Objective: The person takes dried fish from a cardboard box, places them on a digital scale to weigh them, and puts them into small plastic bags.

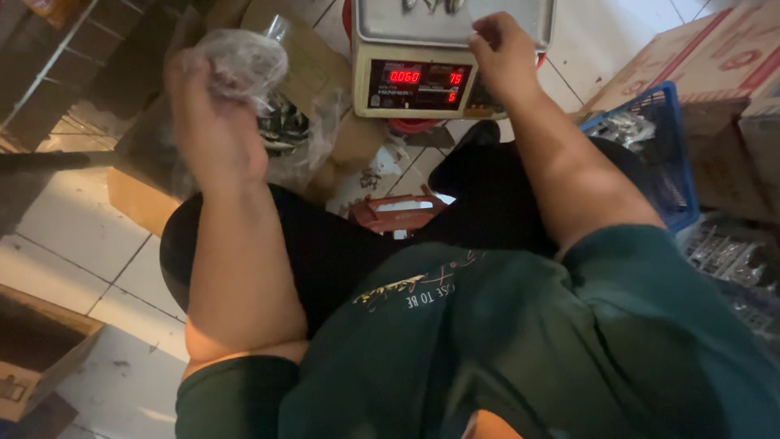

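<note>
It's dim where I sit; the brightest thing is the red glowing display of the scale [418, 84]. Pale light falls on the tiles left of the scale, while my lap below it sinks into near-black shadow. My left hand [213, 122] is motion-blurred, and edges far from the scale stretch and soften.

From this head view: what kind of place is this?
Probably a small packing or stockroom: a digital weighing scale, stacked cardboard cartons, and a blue crate of bagged metal parts on a tiled floor.
</note>
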